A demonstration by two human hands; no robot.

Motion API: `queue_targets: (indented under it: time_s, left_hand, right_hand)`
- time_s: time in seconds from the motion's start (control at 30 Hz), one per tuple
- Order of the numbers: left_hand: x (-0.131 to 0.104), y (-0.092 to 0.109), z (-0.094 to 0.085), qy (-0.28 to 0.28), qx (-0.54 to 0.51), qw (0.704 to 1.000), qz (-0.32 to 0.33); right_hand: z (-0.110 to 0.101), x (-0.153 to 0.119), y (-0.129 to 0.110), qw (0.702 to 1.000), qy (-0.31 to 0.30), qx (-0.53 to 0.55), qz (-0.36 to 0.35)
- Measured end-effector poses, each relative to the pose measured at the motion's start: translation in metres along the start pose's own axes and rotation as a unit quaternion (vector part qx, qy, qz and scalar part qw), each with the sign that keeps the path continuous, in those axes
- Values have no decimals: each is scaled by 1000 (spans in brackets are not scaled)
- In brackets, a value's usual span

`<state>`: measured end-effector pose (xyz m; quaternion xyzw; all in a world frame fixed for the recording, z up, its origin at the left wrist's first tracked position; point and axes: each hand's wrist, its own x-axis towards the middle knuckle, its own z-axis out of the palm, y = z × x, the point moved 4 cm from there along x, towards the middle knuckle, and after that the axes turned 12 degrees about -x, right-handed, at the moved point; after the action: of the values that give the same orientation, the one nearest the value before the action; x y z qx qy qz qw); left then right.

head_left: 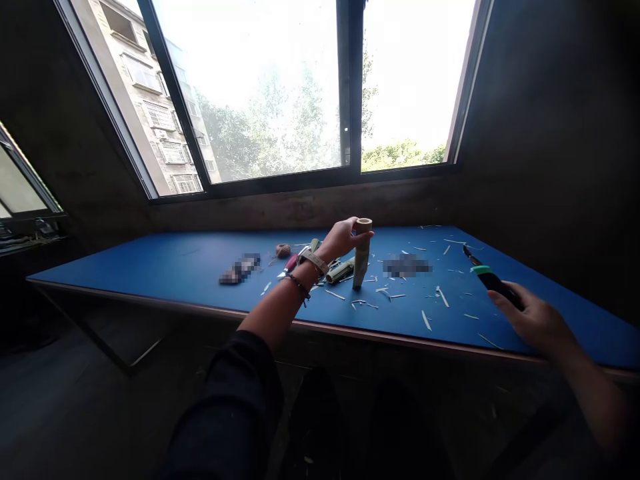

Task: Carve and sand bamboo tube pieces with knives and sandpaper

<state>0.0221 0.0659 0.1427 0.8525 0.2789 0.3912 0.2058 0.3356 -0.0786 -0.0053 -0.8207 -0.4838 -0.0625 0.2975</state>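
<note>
A pale bamboo tube (361, 260) stands nearly upright on the blue table (170, 263), its open end at the top. My left hand (345, 239) grips the tube near that upper end, fingers and thumb around it. Over the table's right side, my right hand (533, 310) is closed on the handle of a knife (487, 275), black with a green band. The blade points up and to the left, apart from the tube. Thin pale shavings (442, 297) lie scattered around the tube and below the knife.
Green bamboo pieces (341, 272) lie left of the tube, near a red-handled tool (290, 264) and a ball of brown twine (283, 251). Two blurred items, one at the left (240, 269) and one at the right (407, 267), rest on the table. A window is behind.
</note>
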Motion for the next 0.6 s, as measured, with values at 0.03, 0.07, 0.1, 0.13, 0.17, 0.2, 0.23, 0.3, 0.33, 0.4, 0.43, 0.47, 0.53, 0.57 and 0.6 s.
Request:
queue_targets:
  time_s: [0.03, 0.07, 0.1, 0.13, 0.17, 0.2, 0.23, 0.3, 0.33, 0.4, 0.43, 0.47, 0.53, 0.57, 0.6]
  left_hand:
    - [-1, 0, -1, 2, 4, 1000, 4]
    - [-2, -1, -2, 10, 8, 1000, 8]
    - [-3, -1, -3, 19, 10, 1000, 9]
    - [-3, -3, -3, 22, 10, 1000, 5]
    - [-4, -4, -3, 18, 6, 1000, -5]
    - [-4, -6, -1, 9, 0, 1000, -17]
    - [-4, -8, 1, -1, -7, 1000, -28]
    - [-5, -11, 3, -9, -23, 999, -39]
    - [-5, -12, 4, -9, -29, 999, -38]
    - [-6, -15, 4, -5, -41, 999, -34]
    - [-6, -16, 2, 0, -48, 998, -33]
    - [-7, -17, 0, 7, -56, 998, -33]
    - [-10, -19, -6, 25, -84, 995, -42]
    - [-12, -20, -9, 35, -104, 993, -51]
    - [-14, -21, -13, 44, -126, 989, -63]
  right_hand:
    - [1, 1, 0, 1000, -14, 1, 3]
    - [3, 1, 1, 999, -34, 4, 8]
    - [4, 1, 1, 998, -53, 8, 11]
    - [4, 2, 1, 998, -55, 7, 16]
    - [3, 2, 0, 998, -57, 7, 19]
    - [3, 1, 0, 998, -59, 6, 22]
    - [3, 1, -1, 998, -62, 4, 24]
    - [2, 0, -2, 997, -67, 1, 27]
    - [1, 0, -2, 997, -67, 0, 27]
    - [0, -1, -3, 998, -63, 0, 29]
    - [0, -2, -3, 998, -61, 3, 29]
    - [-1, -3, -3, 998, -60, 6, 31]
    - [-1, -4, -3, 998, -59, 11, 35]
    - [-1, -4, -3, 998, -58, 13, 35]
    - [-1, -5, -3, 998, -57, 14, 35]
